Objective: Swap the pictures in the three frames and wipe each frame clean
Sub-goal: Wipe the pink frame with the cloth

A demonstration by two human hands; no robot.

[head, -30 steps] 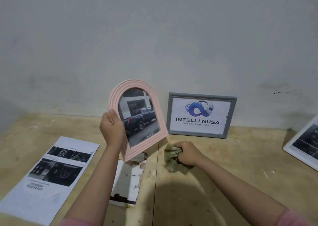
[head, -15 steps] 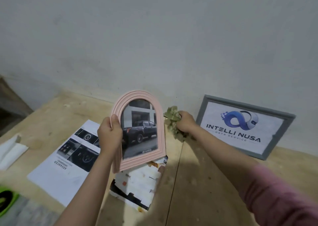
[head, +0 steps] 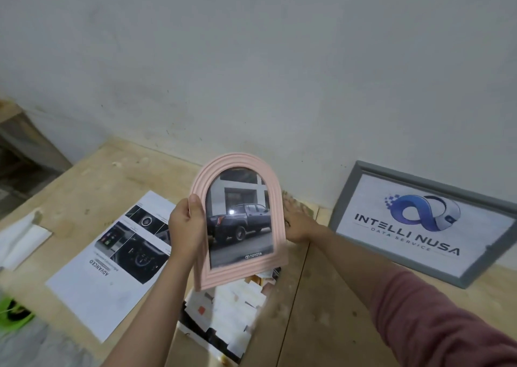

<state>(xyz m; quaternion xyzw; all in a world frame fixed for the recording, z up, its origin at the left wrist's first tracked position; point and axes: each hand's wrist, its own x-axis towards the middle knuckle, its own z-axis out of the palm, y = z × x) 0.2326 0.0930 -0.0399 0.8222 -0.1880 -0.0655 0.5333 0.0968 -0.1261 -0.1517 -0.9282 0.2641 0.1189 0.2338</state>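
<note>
Wooden table [head: 321,324]: left hand [head: 184,226] grips the pink arched frame [head: 237,226]; right hand [head: 298,224] reaches behind it, fingers hidden, grip unclear.

Right hand [head: 296,224] fingers behind pink frame [head: 240,268]; cloth unseen

Arched frame [head: 240,221] centre, between my hands; printed sheet [head: 112,266] lower left on table [head: 321,310]; logo frame [head: 419,224] right, leaning on wall [head: 251,59].

A glossy pane [head: 240,218] is set in the matt pink ridged frame [head: 223,168]; rough bare wood forms the table [head: 330,310].
</note>
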